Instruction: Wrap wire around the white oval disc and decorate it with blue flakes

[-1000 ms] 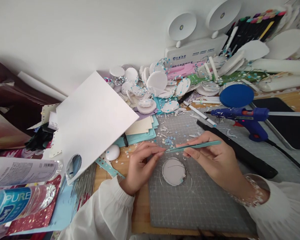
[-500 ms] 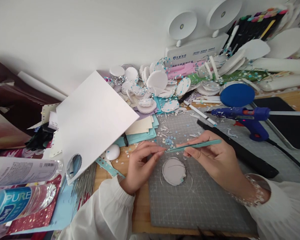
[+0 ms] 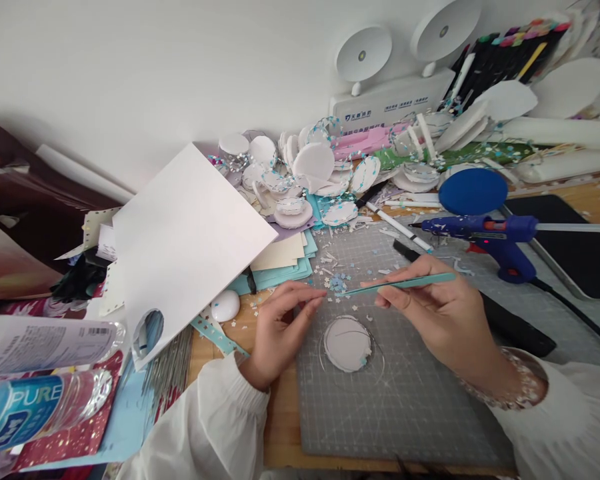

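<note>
My right hand [image 3: 437, 313] is closed round a pair of teal tweezers [image 3: 415, 283], whose tips point left over small blue and white star-shaped pieces [image 3: 338, 283]. My left hand [image 3: 283, 327] is held in a pinch, thumb and forefinger nearly meeting just left of the tweezer tips. Whatever is between those fingertips is too small to make out. Below the tweezers, a round white disc [image 3: 347, 343] lies on the grey cutting mat [image 3: 380, 420]. Thin wire loops round the disc, and a bit of light blue sits at its lower right edge.
A blue hot glue gun [image 3: 490, 230] and a black bar [image 3: 520, 327] lie to the right, near a dark tablet [image 3: 563, 233]. White discs with beaded wire [image 3: 313, 163] are heaped at the back. A white board [image 3: 190, 233] and water bottle [image 3: 40, 407] are at left.
My right hand has drawn the tweezers a little to the right, so their tips have come away from my left fingertips. My left hand has barely moved.
</note>
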`<state>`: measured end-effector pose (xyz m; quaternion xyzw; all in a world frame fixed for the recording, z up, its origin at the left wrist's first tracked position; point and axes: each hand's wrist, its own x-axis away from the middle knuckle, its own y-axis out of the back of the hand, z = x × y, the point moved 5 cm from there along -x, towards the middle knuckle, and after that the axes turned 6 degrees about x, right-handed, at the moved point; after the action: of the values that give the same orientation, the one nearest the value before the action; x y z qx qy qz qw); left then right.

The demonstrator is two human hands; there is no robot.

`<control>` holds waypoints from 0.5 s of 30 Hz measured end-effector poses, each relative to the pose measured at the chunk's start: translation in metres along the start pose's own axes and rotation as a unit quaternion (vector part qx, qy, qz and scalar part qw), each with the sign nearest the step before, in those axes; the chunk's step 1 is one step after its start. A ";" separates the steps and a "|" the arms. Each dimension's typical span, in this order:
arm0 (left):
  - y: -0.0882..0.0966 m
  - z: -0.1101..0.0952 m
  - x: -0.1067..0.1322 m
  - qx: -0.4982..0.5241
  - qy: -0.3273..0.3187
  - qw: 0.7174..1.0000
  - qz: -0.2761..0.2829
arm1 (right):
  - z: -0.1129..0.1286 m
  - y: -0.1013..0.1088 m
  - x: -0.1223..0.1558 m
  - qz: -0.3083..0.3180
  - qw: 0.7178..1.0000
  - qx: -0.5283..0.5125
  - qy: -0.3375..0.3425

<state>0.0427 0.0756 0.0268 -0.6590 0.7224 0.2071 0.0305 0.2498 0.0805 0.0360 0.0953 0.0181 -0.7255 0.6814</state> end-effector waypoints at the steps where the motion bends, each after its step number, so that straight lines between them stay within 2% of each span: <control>1: 0.001 0.001 0.000 -0.003 0.001 1.000 -0.006 | 0.000 0.001 0.000 -0.007 1.000 0.005 0.001; 8: 0.002 0.003 0.000 -0.006 0.006 1.000 -0.024 | 0.004 0.004 -0.001 -0.019 0.999 0.043 0.016; 15: 0.004 0.002 0.000 -0.022 -0.014 0.999 -0.040 | 0.004 0.003 0.000 -0.021 1.000 0.016 0.014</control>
<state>0.0386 0.0762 0.0257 -0.6847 0.6905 0.2308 0.0342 0.2523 0.0800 0.0405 0.1158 0.0177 -0.7385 0.6640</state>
